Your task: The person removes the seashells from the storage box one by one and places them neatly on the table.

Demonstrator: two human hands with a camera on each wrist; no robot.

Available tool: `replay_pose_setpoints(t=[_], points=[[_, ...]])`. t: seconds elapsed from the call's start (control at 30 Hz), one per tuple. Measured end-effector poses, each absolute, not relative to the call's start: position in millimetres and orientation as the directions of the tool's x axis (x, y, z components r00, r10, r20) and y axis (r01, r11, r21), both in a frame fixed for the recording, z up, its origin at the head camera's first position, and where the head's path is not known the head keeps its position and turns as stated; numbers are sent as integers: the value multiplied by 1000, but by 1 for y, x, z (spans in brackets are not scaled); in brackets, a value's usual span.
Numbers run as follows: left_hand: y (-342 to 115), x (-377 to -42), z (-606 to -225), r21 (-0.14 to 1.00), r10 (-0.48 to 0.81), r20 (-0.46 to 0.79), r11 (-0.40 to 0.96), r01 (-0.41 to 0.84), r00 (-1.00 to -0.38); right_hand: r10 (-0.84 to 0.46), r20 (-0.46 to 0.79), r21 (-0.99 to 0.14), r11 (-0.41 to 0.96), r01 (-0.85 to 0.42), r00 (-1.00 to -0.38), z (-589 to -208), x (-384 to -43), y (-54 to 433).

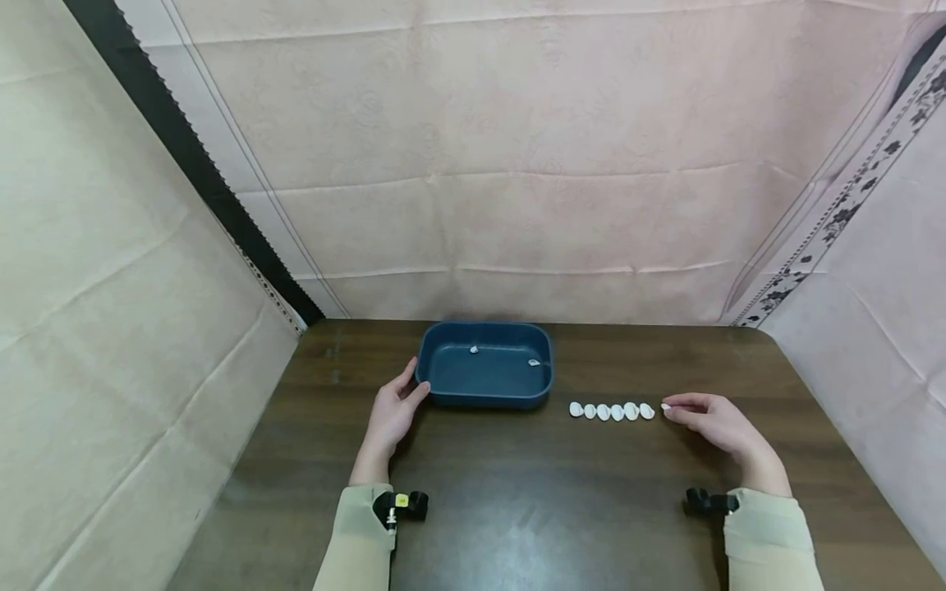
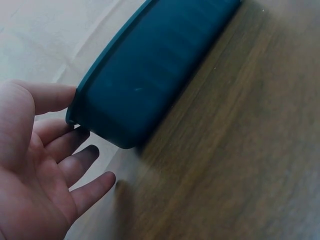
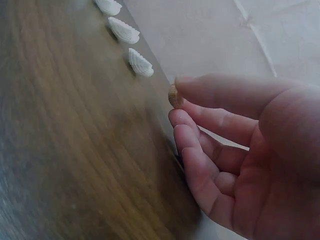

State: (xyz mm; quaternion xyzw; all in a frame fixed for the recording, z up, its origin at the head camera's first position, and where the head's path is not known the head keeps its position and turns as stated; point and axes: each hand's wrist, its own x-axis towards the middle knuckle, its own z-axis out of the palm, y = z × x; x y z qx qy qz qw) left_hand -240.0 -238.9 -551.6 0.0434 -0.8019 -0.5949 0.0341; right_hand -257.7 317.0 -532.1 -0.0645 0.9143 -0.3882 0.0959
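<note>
My left hand [image 1: 390,417] pinches the left rim of a dark blue rectangular plastic tub [image 1: 484,400] between thumb and forefinger, the other fingers spread beneath it. Two small pale shells lie inside the tub, one shell [image 1: 474,350] toward the back left and another shell [image 1: 534,362] by the right wall. To the right of the tub, several white ribbed seashells [image 1: 617,412] form a straight row on the table. At the row's right end my right hand [image 1: 715,424] holds a small seashell [image 3: 173,96] between thumb and fingertips, close to the table; it looks brownish in the right wrist view.
The brown wooden table [image 1: 547,509] meets a pale cloth backdrop [image 1: 532,238] behind the tub. More pale cloth [image 1: 140,328] hangs along the left side, and a flower-bordered cloth [image 1: 872,312] along the right. Each wrist wears a black camera mount [image 1: 402,505].
</note>
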Motion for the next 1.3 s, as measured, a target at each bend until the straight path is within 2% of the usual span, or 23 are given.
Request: replay_pose_setpoints(t=[0.63,1.3], points=[[-239,-240,-550,957,-104,1,289,-29,-995,-215,-90,-682,725,-97,-973,-534,-259,305],[-239,-240,-550,955,-106,-7,295,-38,-994,-209,-120,-698,713,-67,-971,-533,-260,310]])
